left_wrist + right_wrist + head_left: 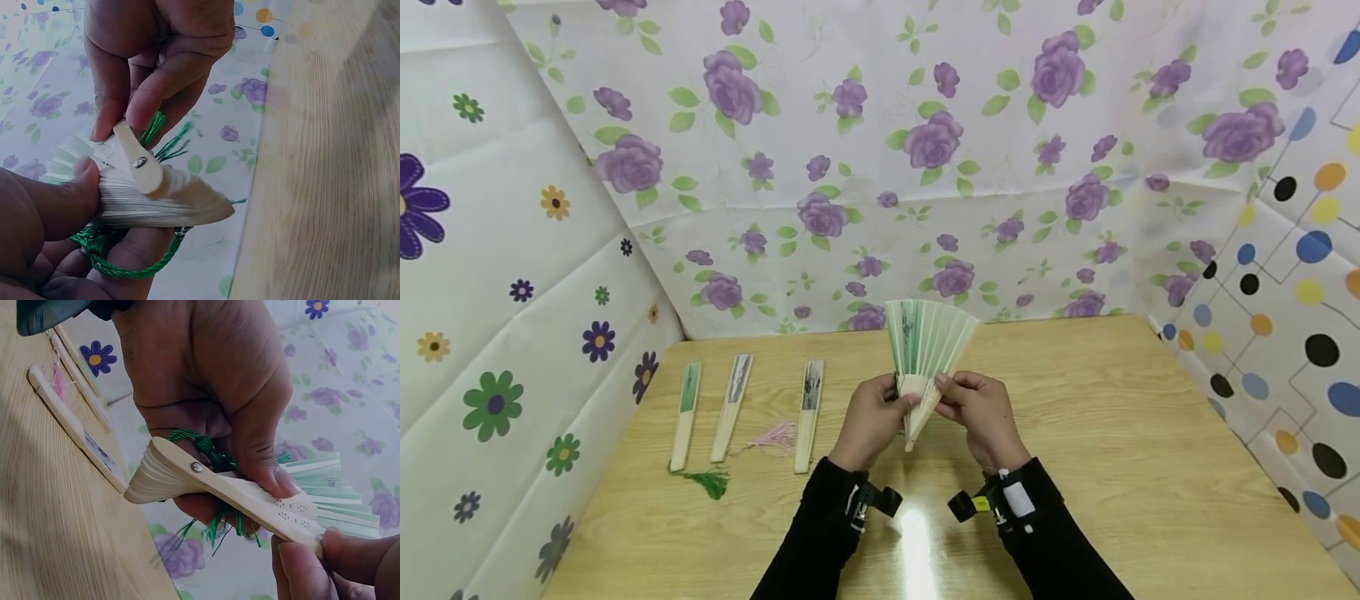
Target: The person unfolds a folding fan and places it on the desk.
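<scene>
Hands meet above the middle of the wooden counter (1075, 433), both holding one half-spread green folding fan (928, 342) upright, its leaf toward the flowered backdrop (925, 142). The left hand (868, 421) has its fingers (69, 200) curled round the bundled ribs near the pivot, thumb pressing the sticks from one side, and a loop of green cord (119, 265) lies across its lower fingers. The right hand (981, 412) pinches the outer guard stick (250, 494) between thumb and forefinger, its remaining fingers folded behind the fan's base; the fan's green tassel (219, 528) hangs under that hand. The pivot rivet (196, 467) shows plainly in the right wrist view.

Three closed fans lie side by side on the counter, well to the left of the hands: one with a green tassel (686, 415), a middle one (731, 407), and a third (809, 414), with a pink tassel (775, 437) lying between the last two. Black sleeves (820, 533) cover both forearms, each wearing a wrist camera (1011, 500).
</scene>
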A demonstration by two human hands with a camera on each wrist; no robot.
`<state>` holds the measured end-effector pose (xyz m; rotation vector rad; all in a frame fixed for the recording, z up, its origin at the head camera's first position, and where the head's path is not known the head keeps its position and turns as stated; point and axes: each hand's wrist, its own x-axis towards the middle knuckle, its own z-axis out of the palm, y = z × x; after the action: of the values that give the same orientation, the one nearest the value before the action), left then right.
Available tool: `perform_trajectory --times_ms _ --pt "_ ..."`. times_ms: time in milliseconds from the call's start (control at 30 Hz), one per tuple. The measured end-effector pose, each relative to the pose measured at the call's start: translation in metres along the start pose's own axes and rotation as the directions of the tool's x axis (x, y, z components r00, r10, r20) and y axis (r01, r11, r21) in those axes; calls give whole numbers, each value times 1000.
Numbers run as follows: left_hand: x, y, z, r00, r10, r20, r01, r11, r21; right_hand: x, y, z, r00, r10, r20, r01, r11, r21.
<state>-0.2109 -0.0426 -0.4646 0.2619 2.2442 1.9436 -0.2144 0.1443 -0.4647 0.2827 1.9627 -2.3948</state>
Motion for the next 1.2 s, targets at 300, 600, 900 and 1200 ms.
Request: perform_trajectory --times_ms 300,600,900,1200 --pt "0 0 -2 1000 7 6 -6 999 -34 1 1 -3 997 -5 77 6 1000 -5" --pt "0 2 -3 998 -22 55 27 995 -93 0 -1 -12 967 15 256 4 997 -77" --pt "0 1 -2 998 -13 57 19 994 -109 0 -4 -10 982 36 187 -30 999 -34" --pt "1 1 1 1000 -6 -10 4 993 -115 -3 3 0 998 18 58 -21 998 60"
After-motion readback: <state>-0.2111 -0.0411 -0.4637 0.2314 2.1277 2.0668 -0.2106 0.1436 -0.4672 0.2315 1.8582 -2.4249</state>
